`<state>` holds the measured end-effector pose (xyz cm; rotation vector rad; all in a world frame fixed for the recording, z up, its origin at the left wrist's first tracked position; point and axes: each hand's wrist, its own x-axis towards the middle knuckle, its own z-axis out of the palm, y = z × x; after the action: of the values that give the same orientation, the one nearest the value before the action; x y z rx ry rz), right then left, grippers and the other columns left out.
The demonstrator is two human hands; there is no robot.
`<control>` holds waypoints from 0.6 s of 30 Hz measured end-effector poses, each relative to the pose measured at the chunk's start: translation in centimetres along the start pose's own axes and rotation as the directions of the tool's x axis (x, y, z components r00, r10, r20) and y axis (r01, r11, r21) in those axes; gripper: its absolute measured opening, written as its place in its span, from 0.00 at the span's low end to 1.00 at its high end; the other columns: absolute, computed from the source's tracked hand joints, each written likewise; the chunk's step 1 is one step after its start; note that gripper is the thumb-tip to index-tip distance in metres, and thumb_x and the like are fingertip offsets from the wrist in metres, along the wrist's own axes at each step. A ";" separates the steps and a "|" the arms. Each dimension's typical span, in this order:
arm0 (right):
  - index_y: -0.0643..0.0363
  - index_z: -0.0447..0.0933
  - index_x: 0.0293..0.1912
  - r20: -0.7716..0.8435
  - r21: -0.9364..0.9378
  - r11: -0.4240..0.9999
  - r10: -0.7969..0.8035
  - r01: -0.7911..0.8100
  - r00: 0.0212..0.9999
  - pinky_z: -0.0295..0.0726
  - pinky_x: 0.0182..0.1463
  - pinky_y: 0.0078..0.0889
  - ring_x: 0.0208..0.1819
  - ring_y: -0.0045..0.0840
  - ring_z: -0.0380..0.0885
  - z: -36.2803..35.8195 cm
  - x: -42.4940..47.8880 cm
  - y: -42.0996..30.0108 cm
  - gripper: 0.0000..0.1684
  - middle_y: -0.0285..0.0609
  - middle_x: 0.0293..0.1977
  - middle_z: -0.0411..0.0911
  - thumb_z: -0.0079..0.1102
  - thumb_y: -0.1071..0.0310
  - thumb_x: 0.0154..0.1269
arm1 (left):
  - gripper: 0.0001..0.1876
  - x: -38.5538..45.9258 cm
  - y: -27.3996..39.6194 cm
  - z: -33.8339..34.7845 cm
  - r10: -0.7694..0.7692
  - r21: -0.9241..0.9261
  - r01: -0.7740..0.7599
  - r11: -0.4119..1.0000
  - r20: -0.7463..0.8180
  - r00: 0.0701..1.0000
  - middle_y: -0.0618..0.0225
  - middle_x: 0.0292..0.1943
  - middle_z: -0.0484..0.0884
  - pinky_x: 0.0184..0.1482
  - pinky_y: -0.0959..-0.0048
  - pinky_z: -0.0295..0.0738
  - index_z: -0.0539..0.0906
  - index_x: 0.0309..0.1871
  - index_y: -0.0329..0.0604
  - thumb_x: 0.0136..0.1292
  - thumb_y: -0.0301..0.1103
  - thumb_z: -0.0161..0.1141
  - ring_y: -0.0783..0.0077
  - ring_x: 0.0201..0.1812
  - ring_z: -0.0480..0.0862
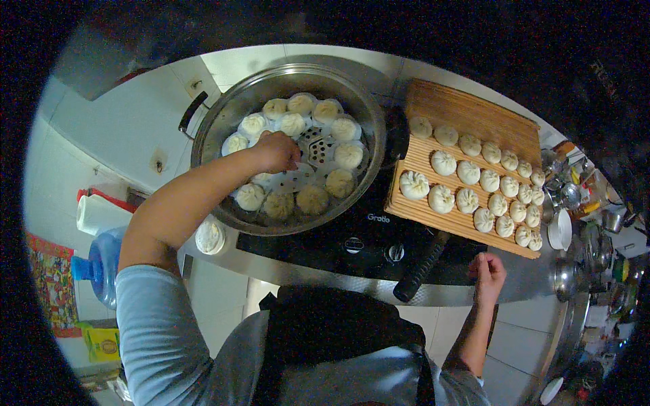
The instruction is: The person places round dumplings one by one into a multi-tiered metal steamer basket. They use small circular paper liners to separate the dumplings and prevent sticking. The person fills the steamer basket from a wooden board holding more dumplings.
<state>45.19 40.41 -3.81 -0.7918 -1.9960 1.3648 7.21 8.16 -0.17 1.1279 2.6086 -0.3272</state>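
My left hand [278,151] is inside a large round metal steamer pot [377,152], its fingers bent down at a thin perforated steamer liner paper [297,178], which they seem to pinch. Pleated buns [349,155] on liner papers stand in a ring around it on the perforated steamer plate [319,144]. To the right, rows of pleated buns [468,172] sit on a ribbed wooden board [457,109]. My right hand [489,274] is near the board's front edge with its fingers drawn together; whether anything is between them cannot be told.
Under the pot and board is a black gas hob [315,252] with two knobs. A black pan handle [421,266] sticks out towards me. A stack of round liner papers [209,237] lies left of the hob. Bowls [560,229] and metalware crowd the far right; a blue water bottle [104,269] stands left.
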 end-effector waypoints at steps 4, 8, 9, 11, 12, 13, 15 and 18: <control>0.63 0.71 0.28 0.041 -0.094 0.983 -0.153 0.156 0.987 0.66 0.22 0.15 0.19 0.13 0.66 1.1 1.1 -2.6 0.06 0.33 0.19 0.70 0.54 0.71 0.57 | 0.07 0.6 -0.4 0.6 0.113 -0.020 -0.115 0.993 -0.097 0.989 0.70 0.27 0.79 0.35 0.59 0.64 0.81 0.30 0.59 0.46 0.41 0.58 0.63 0.36 0.77; 0.64 0.72 0.31 0.196 -0.159 0.932 -0.293 0.325 0.936 0.66 0.26 0.12 0.24 0.11 0.67 4.4 3.0 -7.0 0.05 0.31 0.24 0.71 0.58 0.76 0.52 | 0.07 1.0 -0.9 2.1 0.162 0.024 -0.161 0.987 -0.080 0.983 0.69 0.26 0.79 0.36 0.58 0.65 0.77 0.27 0.54 0.46 0.42 0.59 0.61 0.33 0.78; 0.64 0.72 0.32 0.260 -0.234 0.904 -0.297 0.359 0.919 0.67 0.27 0.14 0.24 0.12 0.67 5.1 3.5 -7.9 0.08 0.33 0.25 0.71 0.60 0.75 0.50 | 0.07 1.1 -0.8 2.0 0.198 0.031 -0.196 0.980 -0.095 0.976 0.69 0.26 0.79 0.36 0.58 0.65 0.77 0.28 0.54 0.46 0.42 0.59 0.61 0.33 0.78; 0.64 0.73 0.37 0.330 -0.373 0.805 -0.349 0.461 0.877 0.71 0.29 0.19 0.26 0.19 0.70 7.0 4.7 -9.4 0.14 0.39 0.27 0.73 0.63 0.72 0.48 | 0.09 0.8 -0.8 1.4 0.259 0.051 -0.255 0.966 -0.124 0.958 0.69 0.27 0.79 0.36 0.58 0.66 0.77 0.29 0.54 0.45 0.43 0.59 0.61 0.34 0.78; 0.64 0.73 0.38 0.369 -0.420 0.746 -0.380 0.517 0.848 0.72 0.30 0.21 0.27 0.22 0.71 7.8 5.7 -9.7 0.15 0.41 0.29 0.74 0.63 0.71 0.48 | 0.09 0.8 -0.9 1.4 0.255 0.048 -0.251 0.967 -0.123 0.959 0.69 0.27 0.79 0.36 0.58 0.66 0.77 0.29 0.54 0.45 0.44 0.60 0.61 0.34 0.78; 0.65 0.73 0.39 0.404 -0.465 0.681 -0.405 0.566 0.820 0.73 0.31 0.23 0.28 0.25 0.73 8.4 6.9 -10.1 0.17 0.43 0.31 0.75 0.63 0.69 0.48 | 0.10 0.9 -0.9 1.3 0.257 0.047 -0.253 0.966 -0.123 0.959 0.69 0.27 0.78 0.35 0.58 0.66 0.77 0.29 0.54 0.45 0.44 0.60 0.61 0.34 0.78; 0.63 0.73 0.41 0.395 -0.530 0.609 -0.438 0.590 0.807 0.74 0.33 0.28 0.28 0.33 0.74 9.7 9.7 -10.1 0.20 0.46 0.35 0.75 0.64 0.65 0.47 | 0.10 1.2 -0.9 1.0 0.249 0.041 -0.246 0.969 -0.111 0.962 0.69 0.28 0.78 0.35 0.59 0.67 0.77 0.29 0.54 0.44 0.45 0.60 0.61 0.35 0.78; 0.57 0.72 0.45 0.454 -0.632 0.594 -0.235 0.497 0.859 0.72 0.47 0.37 0.42 0.42 0.72 12.5 12.9 -12.6 0.23 0.51 0.42 0.73 0.60 0.58 0.49 | 0.10 1.0 -0.7 0.5 0.231 0.040 -0.229 0.973 -0.067 0.971 0.70 0.28 0.78 0.34 0.59 0.67 0.77 0.29 0.54 0.44 0.45 0.60 0.61 0.35 0.77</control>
<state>25.67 38.86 6.07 -0.4028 -2.8370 0.4027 6.11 8.27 -0.88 1.4614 2.5048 -0.2831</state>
